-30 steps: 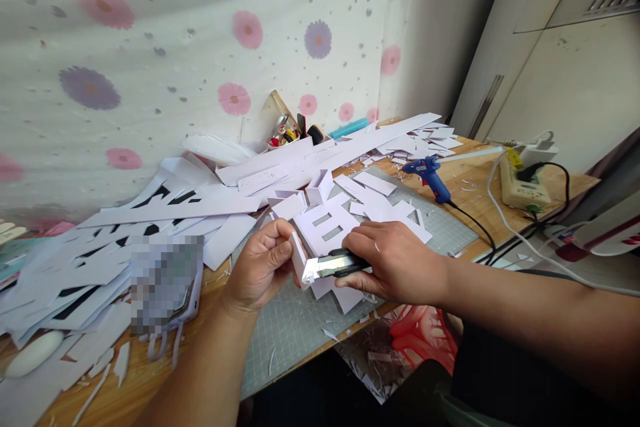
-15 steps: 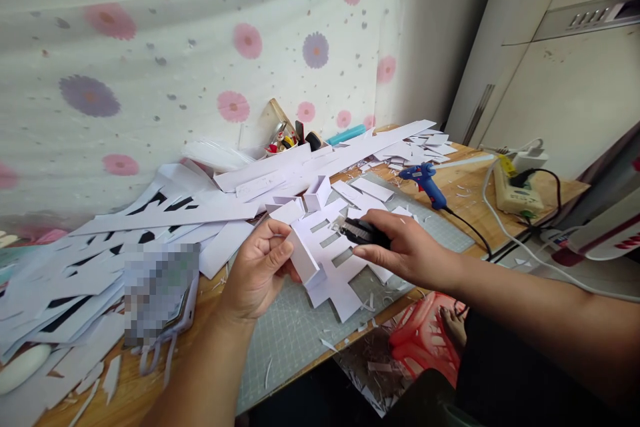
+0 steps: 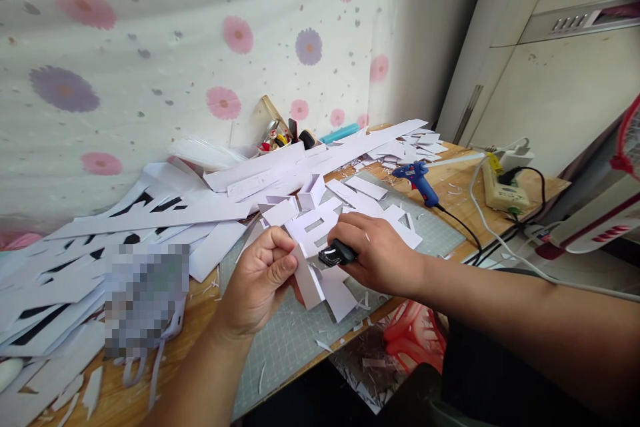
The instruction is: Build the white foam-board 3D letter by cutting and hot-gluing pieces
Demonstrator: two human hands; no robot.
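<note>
My left hand is closed, pinching the upright folded flap of a white cardboard piece between thumb and fingers. Several rectangular slots are cut in the flat part of this piece. In my closed right hand is a black utility knife, its front end pointing left, close beside the flap. Whether its blade touches the cardboard I cannot tell. Beneath both hands lies a grey-green cutting mat with grid lines. Small folded white pieces stand just behind the cardboard.
A blue glue gun with a black cord lies right of the mat, near a power strip. Long white strips and cut sheets cover the back and left. A blurred phone-like object sits left. White scraps litter the table.
My right hand has turned the knife and brought it left and down, from over the slots to beside the flap. My left hand still holds the flap. The view has shifted slightly.
</note>
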